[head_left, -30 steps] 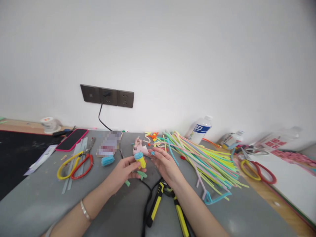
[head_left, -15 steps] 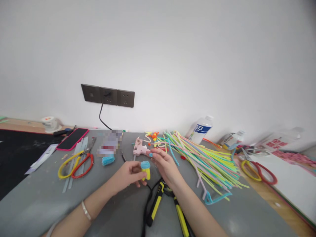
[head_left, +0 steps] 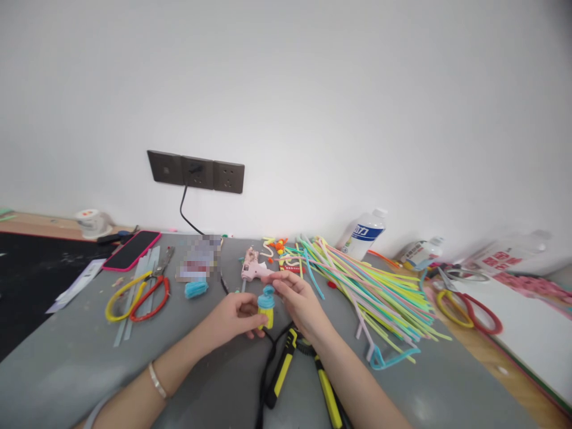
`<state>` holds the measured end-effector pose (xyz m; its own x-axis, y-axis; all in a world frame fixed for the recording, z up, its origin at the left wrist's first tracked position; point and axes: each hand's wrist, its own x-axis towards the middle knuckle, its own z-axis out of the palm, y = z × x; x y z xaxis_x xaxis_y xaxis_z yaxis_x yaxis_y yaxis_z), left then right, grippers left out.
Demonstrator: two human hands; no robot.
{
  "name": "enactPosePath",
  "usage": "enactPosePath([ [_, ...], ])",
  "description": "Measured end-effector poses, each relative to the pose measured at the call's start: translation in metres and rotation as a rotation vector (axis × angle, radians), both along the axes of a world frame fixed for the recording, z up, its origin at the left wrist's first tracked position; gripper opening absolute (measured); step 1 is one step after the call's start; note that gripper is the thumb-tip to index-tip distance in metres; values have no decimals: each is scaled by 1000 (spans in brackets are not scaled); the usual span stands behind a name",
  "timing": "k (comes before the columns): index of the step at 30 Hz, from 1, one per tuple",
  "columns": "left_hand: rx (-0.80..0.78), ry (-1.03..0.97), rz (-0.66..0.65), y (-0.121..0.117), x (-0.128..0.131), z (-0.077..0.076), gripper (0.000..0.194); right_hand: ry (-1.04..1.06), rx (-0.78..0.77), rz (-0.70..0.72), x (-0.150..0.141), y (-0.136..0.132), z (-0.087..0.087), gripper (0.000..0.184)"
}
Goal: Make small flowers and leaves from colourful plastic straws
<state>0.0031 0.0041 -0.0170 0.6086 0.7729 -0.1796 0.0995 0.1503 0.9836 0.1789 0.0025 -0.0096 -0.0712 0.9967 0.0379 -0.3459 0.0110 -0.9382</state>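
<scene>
Between the fingers of my left hand (head_left: 239,314) stands a small yellow pipe-cleaner piece (head_left: 266,317) with a blue band on top. My right hand (head_left: 300,298) pinches a small blue pipe-cleaner piece (head_left: 269,290) and holds it at the top of the blue band, where the two appear to touch. Just behind the hands lies a pink glue gun (head_left: 252,266). A blue pipe-cleaner bundle (head_left: 196,289) rests on the table to the left. Below my right wrist are yellow-and-black handled pliers (head_left: 283,369).
Many pastel pipe cleaners (head_left: 370,286) spread across the right side. Red-and-yellow scissors (head_left: 149,298) lie over clear glue sticks (head_left: 127,322) on the left, near a pink-edged phone (head_left: 133,250). A white bottle (head_left: 364,234) leans by the wall. A black cable (head_left: 267,369) runs toward me.
My right hand has brought the small blue piece left and down onto the top of the yellow piece. My left hand has shifted slightly right, still holding the yellow piece.
</scene>
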Motion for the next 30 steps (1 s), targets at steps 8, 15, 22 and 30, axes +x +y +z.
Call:
enactPosePath([
  [8, 35, 4, -5, 2, -1, -2, 33, -53, -139, 116, 14, 3, -1, 36],
  [15, 36, 61, -24, 0, -1, 3, 31, -158, -122, 195, 26, 5, 4, 29],
  [22, 75, 86, -53, -2, -2, 5, 27, -262, -149, 232, 32, 4, 9, 32],
  [30, 112, 69, -65, -3, -1, 5, 27, -282, -170, 282, 34, 2, 9, 29],
])
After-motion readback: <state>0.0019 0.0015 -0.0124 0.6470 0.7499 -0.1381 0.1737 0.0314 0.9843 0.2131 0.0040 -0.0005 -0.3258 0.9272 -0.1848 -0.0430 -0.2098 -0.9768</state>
